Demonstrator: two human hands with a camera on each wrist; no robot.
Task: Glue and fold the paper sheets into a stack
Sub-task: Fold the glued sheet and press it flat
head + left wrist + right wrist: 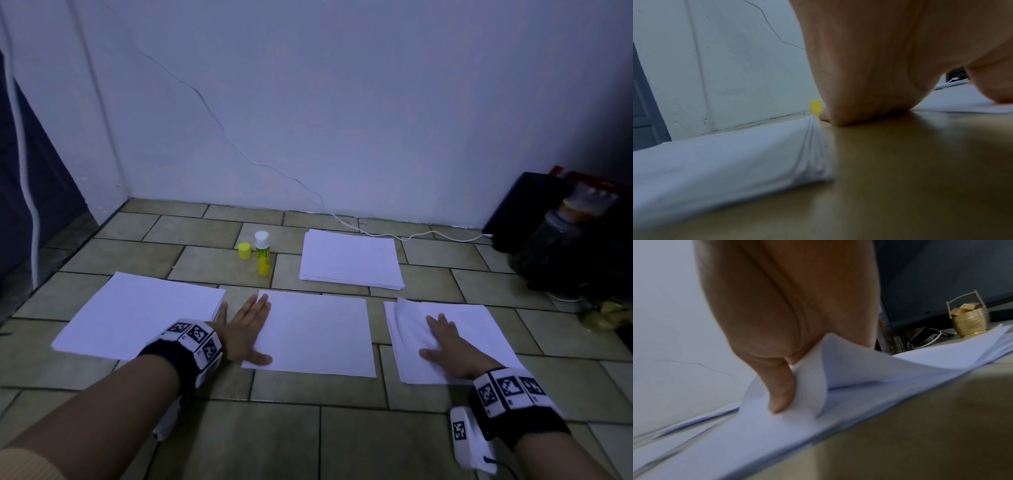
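Observation:
Four lots of white paper lie on the tiled floor. My left hand (246, 329) (869, 65) rests flat with straight fingers, partly on the floor and partly on the left edge of the single middle sheet (318, 332). To its left lies a stack (137, 315) (725, 162). My right hand (448, 346) (787, 305) presses on the right stack (479, 329); its top sheet (818, 369) buckles up beside the thumb, and its far left corner lifts. An uncapped yellow glue stick (262, 255) stands behind the sheets, its yellow cap (244, 250) (815, 106) beside it.
A fourth stack (351, 258) lies farther back near the wall. A white cable (411, 236) runs along the wall's foot to dark clutter (548, 222) at the right. A small gold pot (968, 318) stands beyond the right stack.

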